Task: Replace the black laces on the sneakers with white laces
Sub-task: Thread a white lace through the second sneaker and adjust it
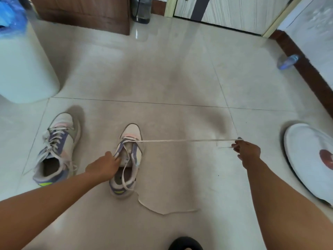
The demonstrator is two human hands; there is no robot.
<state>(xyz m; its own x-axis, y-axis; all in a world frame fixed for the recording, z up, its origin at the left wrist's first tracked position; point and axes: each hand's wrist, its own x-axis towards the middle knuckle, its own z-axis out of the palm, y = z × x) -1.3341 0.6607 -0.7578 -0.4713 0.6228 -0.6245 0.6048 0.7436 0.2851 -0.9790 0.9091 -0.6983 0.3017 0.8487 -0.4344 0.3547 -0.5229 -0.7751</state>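
Two pale sneakers with purple panels stand on the tiled floor. The left sneaker (56, 150) is fully laced with a white lace. The middle sneaker (127, 159) has a white lace (180, 140) through its front eyelets only. My left hand (103, 166) grips that shoe's left side by the eyelets. My right hand (247, 152) pinches one end of the lace and holds it taut far out to the right. The lace's other end loops over the shoe's opening and trails across the floor behind the heel. No black lace is visible.
A white bin (23, 69) with a blue bag stands at the left. A round white stool (310, 159) sits at the right edge. A plastic bottle (287, 62) lies by the right wall, and a large water bottle (141, 9) stands near a brown cabinet (84, 13).
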